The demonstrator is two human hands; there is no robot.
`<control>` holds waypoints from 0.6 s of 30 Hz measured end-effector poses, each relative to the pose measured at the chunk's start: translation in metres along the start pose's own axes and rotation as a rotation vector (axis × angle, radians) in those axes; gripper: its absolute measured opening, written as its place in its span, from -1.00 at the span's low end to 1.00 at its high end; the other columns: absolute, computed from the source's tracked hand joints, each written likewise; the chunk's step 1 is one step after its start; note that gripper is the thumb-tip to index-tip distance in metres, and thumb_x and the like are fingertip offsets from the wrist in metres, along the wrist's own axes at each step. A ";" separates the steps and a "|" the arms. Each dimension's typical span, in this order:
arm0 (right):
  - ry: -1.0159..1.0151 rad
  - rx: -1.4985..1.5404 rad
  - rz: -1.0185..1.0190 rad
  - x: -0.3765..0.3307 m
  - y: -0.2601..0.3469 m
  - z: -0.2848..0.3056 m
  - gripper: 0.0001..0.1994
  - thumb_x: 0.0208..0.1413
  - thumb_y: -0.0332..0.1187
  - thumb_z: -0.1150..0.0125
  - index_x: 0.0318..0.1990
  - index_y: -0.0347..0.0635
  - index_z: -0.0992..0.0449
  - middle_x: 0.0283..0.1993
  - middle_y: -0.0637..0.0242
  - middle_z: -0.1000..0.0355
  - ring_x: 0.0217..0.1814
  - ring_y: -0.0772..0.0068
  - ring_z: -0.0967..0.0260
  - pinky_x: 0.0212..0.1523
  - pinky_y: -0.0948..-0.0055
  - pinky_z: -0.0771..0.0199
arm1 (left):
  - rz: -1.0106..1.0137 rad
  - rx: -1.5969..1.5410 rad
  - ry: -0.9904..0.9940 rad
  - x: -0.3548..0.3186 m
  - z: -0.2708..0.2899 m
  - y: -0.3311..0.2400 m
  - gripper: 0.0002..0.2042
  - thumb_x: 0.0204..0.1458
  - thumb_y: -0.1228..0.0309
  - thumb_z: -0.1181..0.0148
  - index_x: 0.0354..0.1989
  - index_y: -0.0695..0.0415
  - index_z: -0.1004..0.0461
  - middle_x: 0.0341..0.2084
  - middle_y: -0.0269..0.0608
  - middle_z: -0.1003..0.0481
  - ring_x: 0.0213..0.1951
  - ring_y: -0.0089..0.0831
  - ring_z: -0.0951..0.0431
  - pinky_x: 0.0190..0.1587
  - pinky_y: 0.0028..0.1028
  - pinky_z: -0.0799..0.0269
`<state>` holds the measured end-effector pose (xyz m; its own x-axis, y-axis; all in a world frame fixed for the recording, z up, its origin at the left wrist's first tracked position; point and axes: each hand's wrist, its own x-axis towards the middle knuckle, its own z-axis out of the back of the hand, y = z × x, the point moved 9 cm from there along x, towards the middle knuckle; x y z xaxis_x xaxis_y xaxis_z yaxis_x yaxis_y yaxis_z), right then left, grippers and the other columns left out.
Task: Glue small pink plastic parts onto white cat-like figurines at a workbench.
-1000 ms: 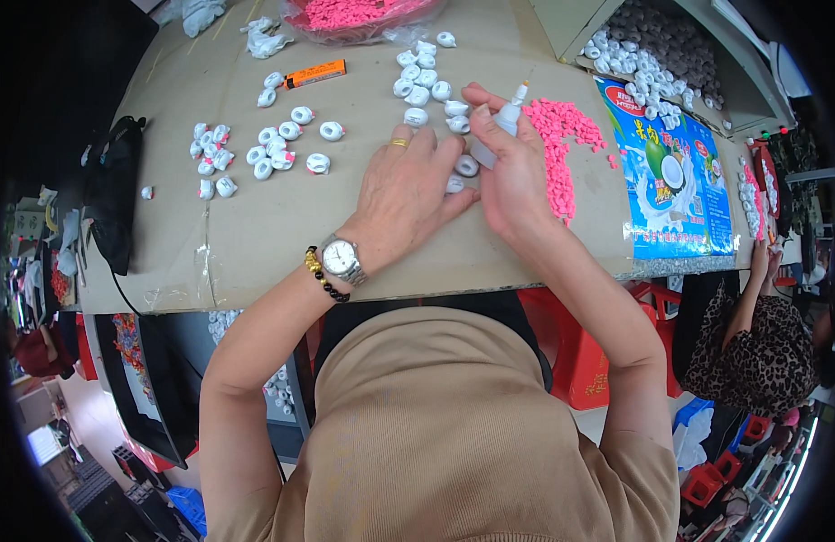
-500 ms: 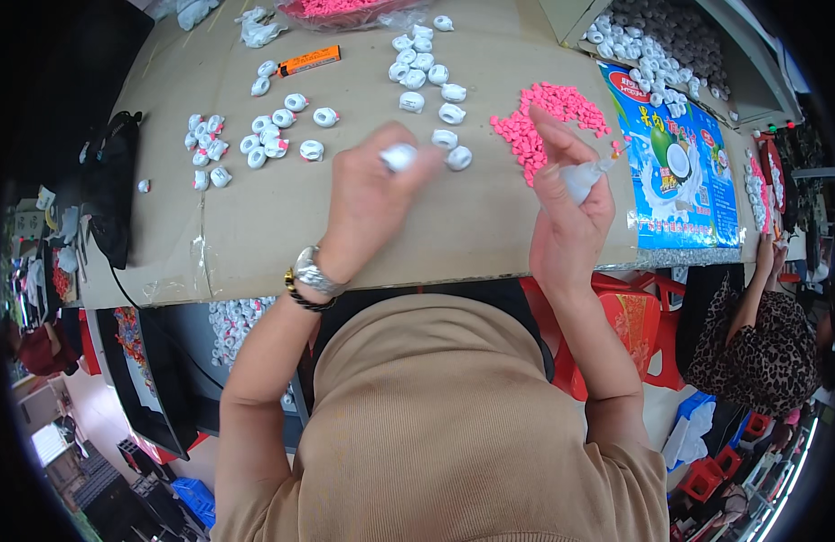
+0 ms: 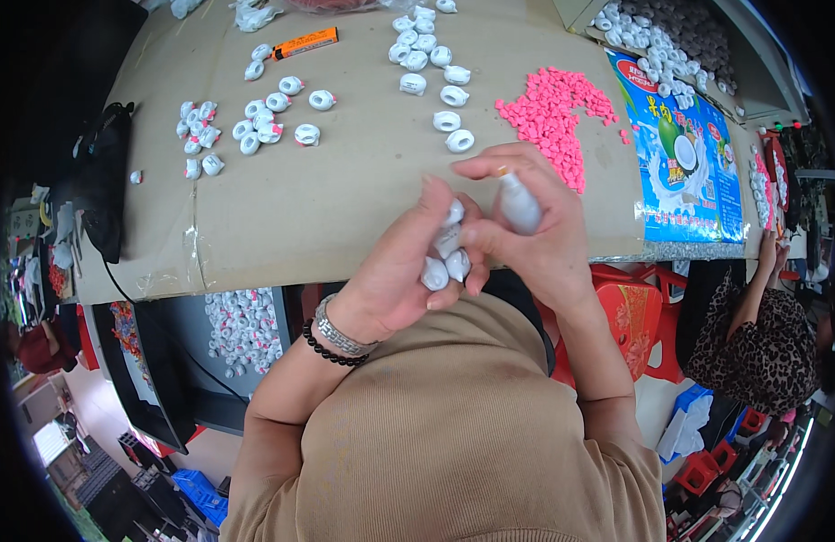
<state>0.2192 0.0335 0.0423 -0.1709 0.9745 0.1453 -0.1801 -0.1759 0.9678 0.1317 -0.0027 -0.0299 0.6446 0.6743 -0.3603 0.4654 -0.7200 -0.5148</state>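
Above a cardboard-covered bench (image 3: 345, 208), the left hand (image 3: 408, 271) cups several small white caps (image 3: 446, 253) while the right hand (image 3: 535, 235) grips a white bottle (image 3: 519, 204).

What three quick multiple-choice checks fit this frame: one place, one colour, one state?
1. Where does the orange marker lie?
A. far left part of the table
B. under the right hand
C. on the blue printed sheet

2. What colour is the heap of small pieces?
A. green
B. pink
C. black

3. What is the left hand doing?
A. lying flat and empty
B. holding several small white pieces
C. gripping the marker

Answers: 1 A, it lies beyond the white caps near the far edge; 2 B, the heap is bright pink; 3 B, white pieces show between its fingers.
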 end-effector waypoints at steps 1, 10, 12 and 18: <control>0.043 -0.064 0.021 0.001 0.003 -0.005 -0.68 -0.20 -0.54 -0.34 -0.19 -0.27 -0.53 -0.13 0.31 -0.37 -0.19 0.47 -0.39 -0.14 0.48 -0.41 | 0.025 0.080 -0.079 -0.002 -0.001 0.001 -0.37 0.07 -0.34 0.39 -0.36 0.05 -0.29 -0.60 -0.31 -0.38 -0.60 -0.52 -0.42 -0.79 -0.70 -0.08; 0.143 0.077 0.026 0.003 -0.006 -0.001 -0.76 -0.18 -0.49 -0.35 -0.26 -0.25 -0.58 -0.11 0.24 -0.39 -0.14 0.35 -0.40 -0.12 0.44 -0.40 | -0.101 0.137 -0.097 -0.009 0.011 -0.009 -0.32 0.04 -0.32 0.20 -0.13 0.14 -0.40 -0.59 -0.36 -0.40 -0.63 -0.54 -0.41 -0.71 -0.64 -0.20; 0.211 0.007 0.072 0.005 -0.001 -0.003 -0.76 -0.17 -0.48 -0.35 -0.25 -0.24 -0.58 -0.12 0.27 -0.39 -0.12 0.34 -0.40 -0.10 0.42 -0.39 | -0.151 0.177 -0.111 -0.010 0.012 -0.016 -0.38 0.08 -0.21 0.07 -0.09 0.19 -0.40 -0.58 -0.36 -0.41 -0.64 -0.56 -0.40 -0.69 -0.65 -0.22; 0.313 -0.032 0.086 0.008 0.002 -0.009 -0.73 -0.16 -0.48 -0.34 -0.21 -0.21 -0.54 -0.11 0.31 -0.37 -0.12 0.37 -0.38 -0.10 0.43 -0.38 | -0.113 0.338 -0.056 -0.010 0.009 -0.020 -0.59 0.17 0.10 -0.07 -0.08 0.26 -0.40 -0.54 -0.30 -0.43 -0.65 -0.61 -0.38 -0.68 -0.67 -0.20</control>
<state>0.2089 0.0392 0.0440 -0.4758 0.8665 0.1508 -0.1814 -0.2644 0.9472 0.1105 0.0061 -0.0230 0.5622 0.7610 -0.3238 0.2983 -0.5518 -0.7788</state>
